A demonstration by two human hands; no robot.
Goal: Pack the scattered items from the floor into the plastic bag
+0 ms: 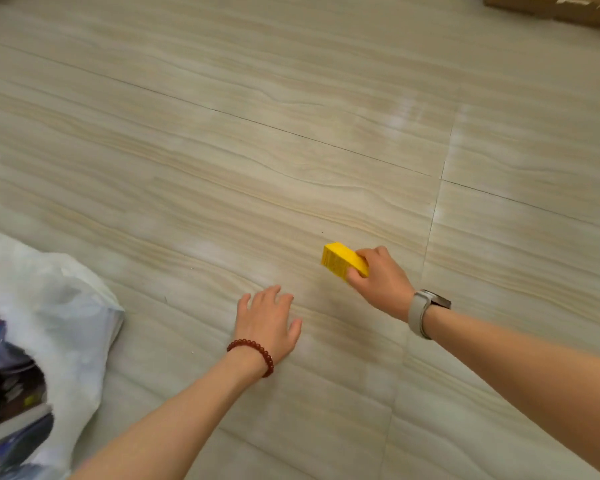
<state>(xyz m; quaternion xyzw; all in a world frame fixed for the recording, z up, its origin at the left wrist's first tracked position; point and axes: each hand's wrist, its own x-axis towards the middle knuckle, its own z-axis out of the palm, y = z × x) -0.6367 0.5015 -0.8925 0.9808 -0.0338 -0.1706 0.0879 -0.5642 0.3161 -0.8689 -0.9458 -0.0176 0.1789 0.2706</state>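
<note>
Pale wood-grain floor tiles [257, 161] with thin dark seams and soft glare; cardboard box [561, 8] at the far right corner.

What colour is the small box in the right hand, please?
Yellow box, clearest in the head view.

Single head view, worn high, angled forward and down (wide-angle), floor [291, 133] close

A red bead bracelet [253, 353] and a grey watch [425, 311] are being worn at the wrists; a cardboard box [555, 8] is lying on the pale, wood-grained tile floor [222, 150].
</note>
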